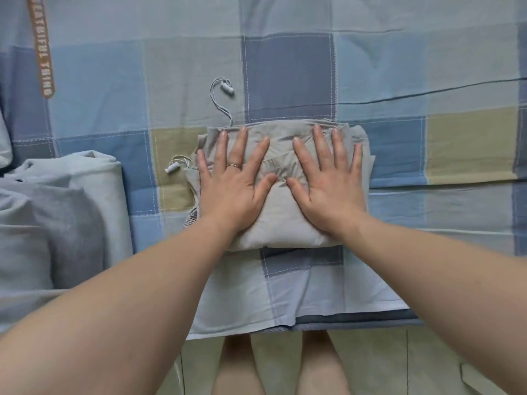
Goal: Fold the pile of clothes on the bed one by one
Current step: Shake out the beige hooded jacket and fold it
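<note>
- Blue, grey and olive checked cloth covers the bed [288,75], spreading out flat beyond both hands. Its near edge drops away behind the wrists, where pale floor tiles [427,366] and the person's bare legs [236,366] show below.
- Both hands lie palm down with fingers straight and spread, pressing on a folded beige garment [285,226]. The left hand [231,181] covers its left half and the right hand [328,183] its right half. The thumbs point toward each other, close but apart.
- A thin ring [234,165] sits on one finger of the left hand.
- The garment rests on the sheet directly under the palms; its far edge shows just past the fingertips and its near fold lies at the wrists.
- One cord [219,106] with a white toggle [227,87] trails out beyond the left hand's fingertips. A second toggle [172,168] lies just outside that hand's little finger.
- A heap of grey-blue cloth [74,212] sits on the bed to the outside of the left forearm, apart from the garment.
- An orange lettered strip [42,52] runs well beyond the left hand.
</note>
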Tool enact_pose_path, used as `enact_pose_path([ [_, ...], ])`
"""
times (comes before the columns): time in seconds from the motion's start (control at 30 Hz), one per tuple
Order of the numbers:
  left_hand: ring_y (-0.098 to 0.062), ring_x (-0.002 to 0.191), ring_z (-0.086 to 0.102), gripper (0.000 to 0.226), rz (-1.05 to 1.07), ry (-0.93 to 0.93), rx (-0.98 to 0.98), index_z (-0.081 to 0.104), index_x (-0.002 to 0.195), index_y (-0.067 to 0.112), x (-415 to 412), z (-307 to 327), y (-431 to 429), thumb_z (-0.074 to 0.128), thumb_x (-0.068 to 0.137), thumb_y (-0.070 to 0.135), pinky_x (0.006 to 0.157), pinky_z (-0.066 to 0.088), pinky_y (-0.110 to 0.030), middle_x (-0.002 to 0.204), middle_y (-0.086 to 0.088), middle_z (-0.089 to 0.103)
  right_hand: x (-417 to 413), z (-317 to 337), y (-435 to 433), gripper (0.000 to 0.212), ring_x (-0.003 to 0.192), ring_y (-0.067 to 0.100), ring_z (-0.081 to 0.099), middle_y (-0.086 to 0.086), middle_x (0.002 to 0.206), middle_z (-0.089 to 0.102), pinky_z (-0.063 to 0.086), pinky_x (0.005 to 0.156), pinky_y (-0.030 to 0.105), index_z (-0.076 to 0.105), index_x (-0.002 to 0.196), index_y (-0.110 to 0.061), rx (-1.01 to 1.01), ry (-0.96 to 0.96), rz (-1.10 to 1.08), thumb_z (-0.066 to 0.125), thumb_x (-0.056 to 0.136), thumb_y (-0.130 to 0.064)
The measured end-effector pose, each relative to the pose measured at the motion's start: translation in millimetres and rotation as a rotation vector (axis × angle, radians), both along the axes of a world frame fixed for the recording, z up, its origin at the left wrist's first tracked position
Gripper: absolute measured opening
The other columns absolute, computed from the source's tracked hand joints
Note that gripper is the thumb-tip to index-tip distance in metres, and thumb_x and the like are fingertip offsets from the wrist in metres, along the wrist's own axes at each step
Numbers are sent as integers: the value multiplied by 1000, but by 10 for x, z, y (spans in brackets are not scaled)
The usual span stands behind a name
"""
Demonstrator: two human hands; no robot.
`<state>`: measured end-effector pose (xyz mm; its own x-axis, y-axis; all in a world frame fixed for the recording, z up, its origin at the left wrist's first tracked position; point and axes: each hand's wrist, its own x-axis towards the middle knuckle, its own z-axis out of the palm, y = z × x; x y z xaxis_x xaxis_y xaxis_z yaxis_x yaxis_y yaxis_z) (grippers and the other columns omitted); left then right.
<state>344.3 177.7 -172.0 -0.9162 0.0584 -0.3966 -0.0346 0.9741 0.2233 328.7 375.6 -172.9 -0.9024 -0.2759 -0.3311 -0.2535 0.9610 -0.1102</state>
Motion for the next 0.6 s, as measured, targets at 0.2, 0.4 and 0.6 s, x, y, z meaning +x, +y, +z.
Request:
enact_pose_path([
  [0.2, -26, 155, 1, 65, 21, 214, -80, 11, 157, 46, 50, -372, 54, 19, 97, 67, 120, -2, -62, 170, 5, 4, 48, -407, -25, 71, 152, 39, 16, 10, 166, 18, 10, 117, 68, 26, 158, -29, -29, 252, -6, 36, 93, -57],
  [0.4, -22, 155, -8, 63, 27, 80, -66, 7, 157, 49, -1, -160, 61, 15, 97, 69, 121, -7, -59, 169, 9, -4, 2, -177, -67, 71, 153, 36, 13, 7, 167, 15, 10, 118, 67, 27, 157, -32, 4, 96, -27, 35, 91, -57],
  [0.6, -25, 155, -6, 76, 253, 58, -8, 15, 158, 43, 157, 292, -136, 43, 92, 70, 121, -5, -56, 170, 6, -5, -46, 361, 229, 81, 155, 29, 1, 3, 169, 0, 4, 120, 58, 18, 158, -35, -96, -60, -99, 44, 87, -62],
])
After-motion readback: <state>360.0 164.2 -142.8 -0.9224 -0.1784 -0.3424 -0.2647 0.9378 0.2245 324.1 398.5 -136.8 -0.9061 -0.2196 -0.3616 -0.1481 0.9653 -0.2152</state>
